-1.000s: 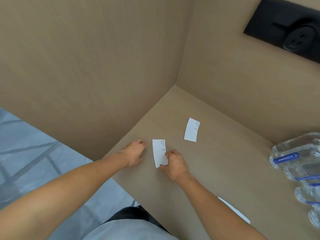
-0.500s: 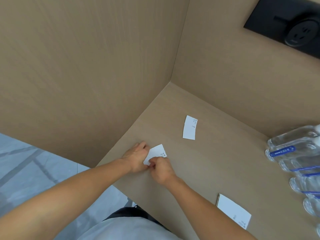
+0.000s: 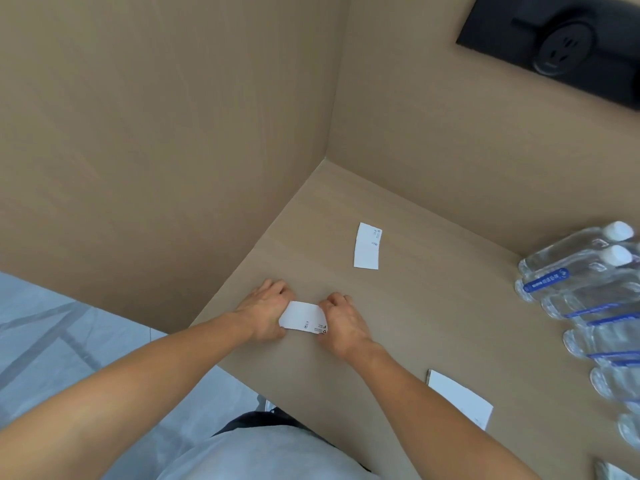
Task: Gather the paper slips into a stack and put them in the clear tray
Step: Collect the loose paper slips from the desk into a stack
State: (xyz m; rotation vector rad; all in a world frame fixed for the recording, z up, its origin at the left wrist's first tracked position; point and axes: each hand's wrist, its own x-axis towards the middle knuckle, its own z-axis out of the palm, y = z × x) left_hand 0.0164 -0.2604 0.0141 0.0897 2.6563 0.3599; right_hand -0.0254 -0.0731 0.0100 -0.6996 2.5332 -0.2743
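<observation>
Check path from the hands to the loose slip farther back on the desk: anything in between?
Nothing visible. Both hands, left hand and right hand, hold a slip; bare desk lies between them and the far slip. Water bottles sit off right.

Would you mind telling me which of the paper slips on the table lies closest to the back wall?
The slip lying alone beyond both hands, printed end toward the wall. The others are nearer the person: one held between the hands, one by the right forearm.

this looks like an office or study booth: a plain tan wood-grain surface [image 3: 433, 323] boxed in by matching partition panels [image 3: 156, 133], a black recessed power socket [image 3: 561, 46] in the back panel, shrink-wrapped water bottles [image 3: 588, 299] at the right, grey floor [image 3: 52, 341] below.
</observation>
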